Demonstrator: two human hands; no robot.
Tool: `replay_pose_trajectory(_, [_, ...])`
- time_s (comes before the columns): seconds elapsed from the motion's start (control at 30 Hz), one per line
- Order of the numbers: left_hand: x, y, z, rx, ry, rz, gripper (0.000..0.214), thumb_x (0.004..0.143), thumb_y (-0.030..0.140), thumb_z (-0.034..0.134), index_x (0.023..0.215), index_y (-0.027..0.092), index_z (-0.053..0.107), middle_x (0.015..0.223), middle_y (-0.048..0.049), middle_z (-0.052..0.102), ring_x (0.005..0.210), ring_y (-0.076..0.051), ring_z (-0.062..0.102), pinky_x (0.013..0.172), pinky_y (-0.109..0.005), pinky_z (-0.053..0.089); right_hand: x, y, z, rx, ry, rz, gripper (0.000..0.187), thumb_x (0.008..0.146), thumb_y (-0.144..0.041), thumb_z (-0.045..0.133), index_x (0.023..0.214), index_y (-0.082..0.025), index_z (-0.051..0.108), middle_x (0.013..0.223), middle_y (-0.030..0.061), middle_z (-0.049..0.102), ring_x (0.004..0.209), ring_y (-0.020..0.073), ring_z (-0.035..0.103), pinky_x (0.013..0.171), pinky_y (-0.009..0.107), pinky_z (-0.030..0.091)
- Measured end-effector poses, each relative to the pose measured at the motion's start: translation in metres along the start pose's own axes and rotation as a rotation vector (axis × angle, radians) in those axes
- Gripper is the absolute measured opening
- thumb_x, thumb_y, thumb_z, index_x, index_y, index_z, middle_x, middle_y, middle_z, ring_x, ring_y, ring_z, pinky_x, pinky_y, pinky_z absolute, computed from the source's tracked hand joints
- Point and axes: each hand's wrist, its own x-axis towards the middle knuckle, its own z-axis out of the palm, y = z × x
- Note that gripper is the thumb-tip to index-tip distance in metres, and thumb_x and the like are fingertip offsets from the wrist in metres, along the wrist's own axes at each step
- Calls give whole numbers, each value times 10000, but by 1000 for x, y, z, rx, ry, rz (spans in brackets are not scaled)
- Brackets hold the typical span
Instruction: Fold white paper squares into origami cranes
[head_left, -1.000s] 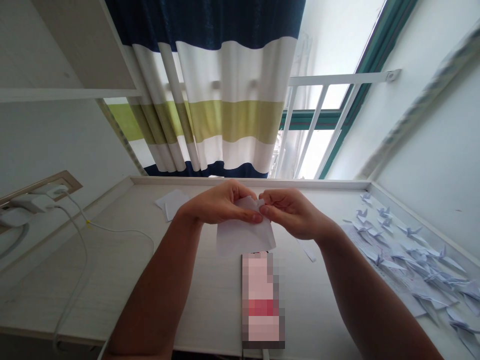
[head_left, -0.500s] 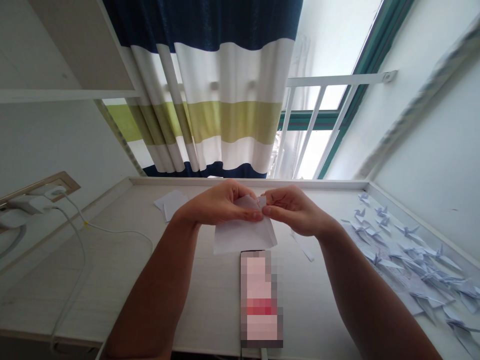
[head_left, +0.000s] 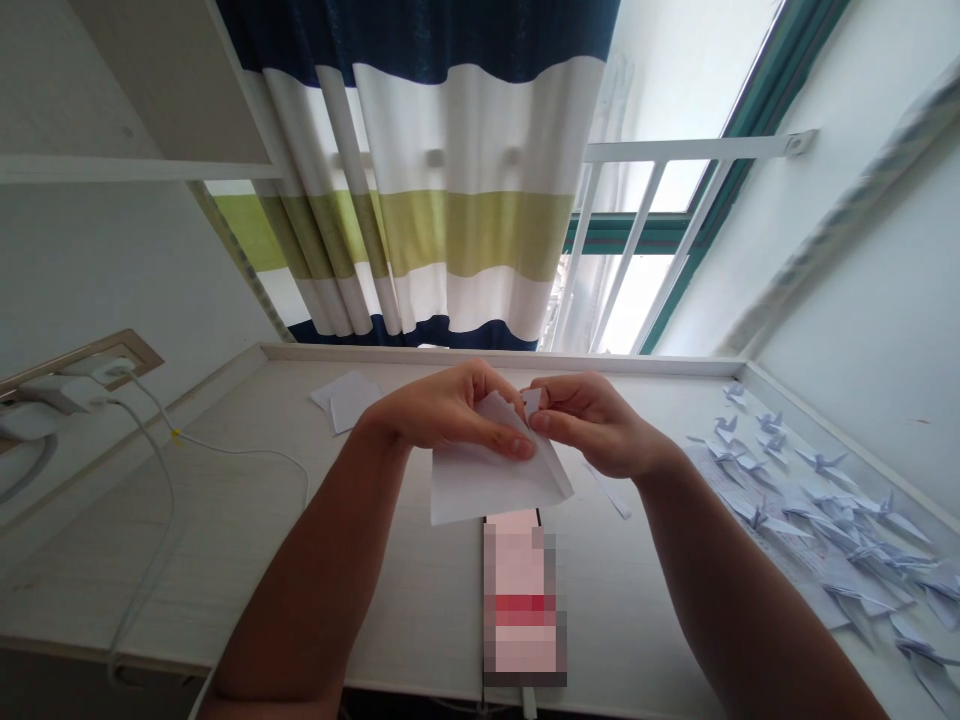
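The fingertips (head_left: 511, 447) of the left hand (head_left: 442, 410) and the right hand (head_left: 592, 425) pinch a folded white paper sheet (head_left: 487, 485) from either side, closed on its creased upper point, with its wide lower part hanging below them over the desk (head_left: 187, 560). Beyond lie loose white paper pieces (head_left: 346, 400); nearer sits a pixelated object (head_left: 519, 600). Folded paper cranes (head_left: 825, 520) crowd the desk's right side, and a white cable (head_left: 240, 460) trails at left.
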Motion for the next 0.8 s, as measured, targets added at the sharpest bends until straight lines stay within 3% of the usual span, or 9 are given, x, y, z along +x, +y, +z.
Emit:
replay_pose_trajectory(0.33, [-3, 5, 0, 88, 57, 23, 212, 776, 365, 811, 863, 175, 777, 721, -23, 718, 587, -89, 626, 501, -163, 458, 0, -2, -6, -2, -46, 55, 314, 903, -339, 671, 664, -160, 575, 607, -40, 468, 546, 77, 387, 480, 211, 352])
replay_pose_trajectory(0.6, [-3, 4, 1, 11, 68, 50, 233, 770, 349, 824, 896, 161, 767, 791, -45, 739, 630, -106, 648, 539, -184, 495, 0, 0, -3, 62, -9, -24, 256, 920, -283, 648, 704, -149, 611, 648, -21, 531, 586, 86, 457, 530, 225, 385])
replay_pose_trajectory(0.8, [-8, 9, -1, 126, 110, 44, 263, 791, 397, 800, 914, 166, 770, 785, -43, 735, 623, -102, 644, 518, -169, 478, 2, -3, -3, 84, -37, -57, 277, 915, -285, 658, 684, -149, 587, 648, -27, 505, 581, 81, 444, 516, 222, 358])
